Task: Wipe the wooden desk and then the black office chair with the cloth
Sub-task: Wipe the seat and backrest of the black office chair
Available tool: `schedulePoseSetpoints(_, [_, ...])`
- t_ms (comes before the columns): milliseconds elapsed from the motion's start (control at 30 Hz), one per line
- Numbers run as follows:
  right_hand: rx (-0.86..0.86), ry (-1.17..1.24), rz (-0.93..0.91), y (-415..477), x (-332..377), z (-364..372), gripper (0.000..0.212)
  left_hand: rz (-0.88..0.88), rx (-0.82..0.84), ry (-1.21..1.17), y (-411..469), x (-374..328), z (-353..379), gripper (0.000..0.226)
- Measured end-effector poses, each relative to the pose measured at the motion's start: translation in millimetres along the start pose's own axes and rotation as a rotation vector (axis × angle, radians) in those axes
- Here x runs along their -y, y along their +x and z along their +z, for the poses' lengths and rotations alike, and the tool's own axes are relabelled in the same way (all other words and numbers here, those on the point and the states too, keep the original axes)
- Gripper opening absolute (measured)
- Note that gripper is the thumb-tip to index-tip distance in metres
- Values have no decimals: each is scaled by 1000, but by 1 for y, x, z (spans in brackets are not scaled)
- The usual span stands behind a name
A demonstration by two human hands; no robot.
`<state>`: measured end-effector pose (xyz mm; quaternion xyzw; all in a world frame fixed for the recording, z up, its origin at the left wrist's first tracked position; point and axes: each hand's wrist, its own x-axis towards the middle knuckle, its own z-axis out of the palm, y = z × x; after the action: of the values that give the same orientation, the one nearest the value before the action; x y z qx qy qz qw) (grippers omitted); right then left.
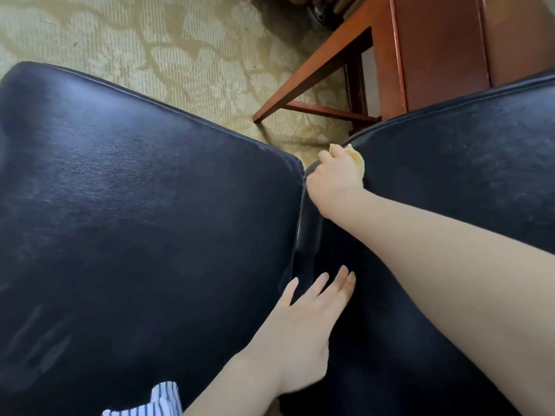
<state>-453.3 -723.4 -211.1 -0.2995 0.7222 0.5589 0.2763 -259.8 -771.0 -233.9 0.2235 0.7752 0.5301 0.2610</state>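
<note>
Chair: the black office chair (135, 205) fills most of the view, its seat cushion on one side and its backrest (465, 175) on the other, with a narrow dark gap between the two.
Right hand: the right hand (336, 178) is at the far end of that gap, against the near edge of the backrest; its grip is clenched around the cloth.
Cloth: the yellow cloth (356, 157) is bunched inside the right hand, only a small fold showing above the knuckles, touching the chair's backrest edge.
Left hand: the left hand (306, 319) lies flat in the gap beside the seat cushion, fingers spread and straight, grip released, holding nothing.
Desk: the wooden desk (435, 46) stands just beyond the chair's backrest, one slanted leg reaching the floor.
Floor: patterned beige carpet (150, 40) lies past the chair.
Clothing: striped fabric (156, 400) shows below the seat cushion, at the near edge.
</note>
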Motion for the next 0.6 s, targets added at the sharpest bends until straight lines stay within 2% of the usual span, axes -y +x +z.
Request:
schedulePoseSetpoints(67, [69,-3,-42,3,15,10,34,-38,-15,-32,-2,7,-4,81])
schedulePoseSetpoints(167, [148,47,-110,-2,39,24,42,-197,-108,16,-6,24,-16,63])
schedulePoseSetpoints(333, [318,167,-263,-45,105,53,43,-424,-332,15,-5,36,-34,57])
schedulePoseSetpoints(433, [383,135,-363,-81,145,66,39,-441,-380,2,0,33,-42,55])
schedulePoseSetpoints(600, [334,92,-467,-121,167,68,38,-335,-334,-48,3,11,-49,58])
